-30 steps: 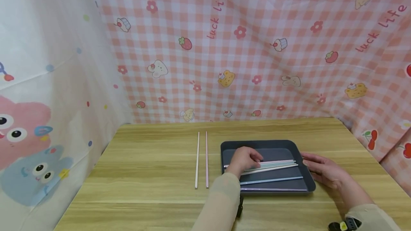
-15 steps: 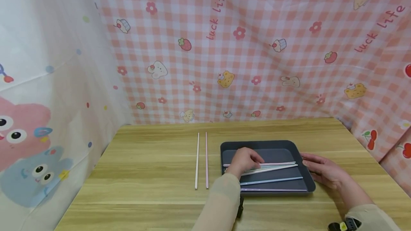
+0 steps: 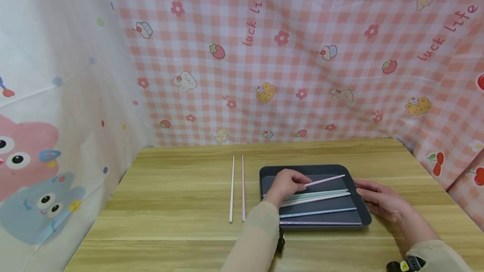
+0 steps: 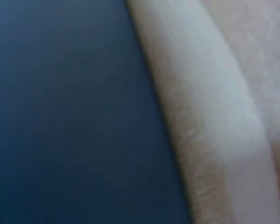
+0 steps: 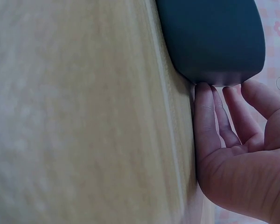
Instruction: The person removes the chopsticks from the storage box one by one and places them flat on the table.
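My left hand [image 3: 284, 186] pinches a pink chopstick [image 3: 326, 180], raised at a slant above the others in the dark grey tray [image 3: 306, 170]. Under that hand lie several pale green and white chopsticks [image 3: 321, 197], their left ends partly covered. A blue chopstick [image 3: 321, 213] and a purple chopstick [image 3: 321, 223] rest nearer the tray's front. My right hand [image 3: 383, 201] touches the tray's right side; the right wrist view shows its fairly straight fingertips [image 5: 204, 91] against the outer wall. In the left wrist view, only blurred skin and a dark surface appear.
Left of the tray, a white chopstick [image 3: 232, 190] and a pink-purple chopstick [image 3: 243, 190] lie side by side on the wooden table [image 3: 170, 205]. A checked pink cloth [image 3: 242, 70] hangs behind the table, and a white printed cloth [image 3: 90, 108] at the left.
My left hand has lifted the pink chopstick from the group in the tray, moving slightly up and back with it. My right hand and the tray have stayed put.
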Demonstrator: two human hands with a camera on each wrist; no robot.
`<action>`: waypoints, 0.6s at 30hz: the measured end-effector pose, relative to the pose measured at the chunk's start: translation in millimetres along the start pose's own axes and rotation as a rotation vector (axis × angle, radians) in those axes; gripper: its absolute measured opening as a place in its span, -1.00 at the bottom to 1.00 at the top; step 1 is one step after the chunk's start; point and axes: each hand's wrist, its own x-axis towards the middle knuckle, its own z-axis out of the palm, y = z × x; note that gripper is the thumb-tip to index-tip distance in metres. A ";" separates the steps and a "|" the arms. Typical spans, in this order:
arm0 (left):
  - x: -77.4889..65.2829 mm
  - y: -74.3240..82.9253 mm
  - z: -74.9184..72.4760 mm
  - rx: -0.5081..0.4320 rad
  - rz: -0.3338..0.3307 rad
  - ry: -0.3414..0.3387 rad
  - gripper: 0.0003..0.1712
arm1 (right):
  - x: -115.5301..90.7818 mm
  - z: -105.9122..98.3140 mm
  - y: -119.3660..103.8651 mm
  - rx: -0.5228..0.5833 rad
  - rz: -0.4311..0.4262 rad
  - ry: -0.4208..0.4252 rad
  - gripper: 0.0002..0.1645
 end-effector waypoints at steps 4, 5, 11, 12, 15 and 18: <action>0.1 4.3 -2.0 -0.043 -0.014 0.040 -0.82 | -0.4 -0.2 -0.1 0.002 -0.016 -0.024 -0.62; 0.0 5.5 -2.5 -0.051 -0.017 0.046 -0.82 | -0.5 -0.4 -0.1 0.003 -0.021 -0.034 -0.62; 2.4 11.5 -5.0 -0.109 -0.012 0.074 -0.82 | -0.6 -2.5 0.5 0.026 -0.045 -0.083 -0.60; 2.9 12.5 -5.4 -0.122 -0.009 0.078 -0.82 | -0.5 -2.6 0.5 0.029 -0.047 -0.085 -0.60; 4.3 15.4 -6.3 -0.167 0.003 0.095 -0.82 | 0.0 -2.7 0.8 0.030 -0.047 -0.085 -0.61; 5.4 17.9 -7.6 -0.223 0.028 0.102 -0.81 | 0.3 -2.3 0.7 0.027 -0.042 -0.076 -0.61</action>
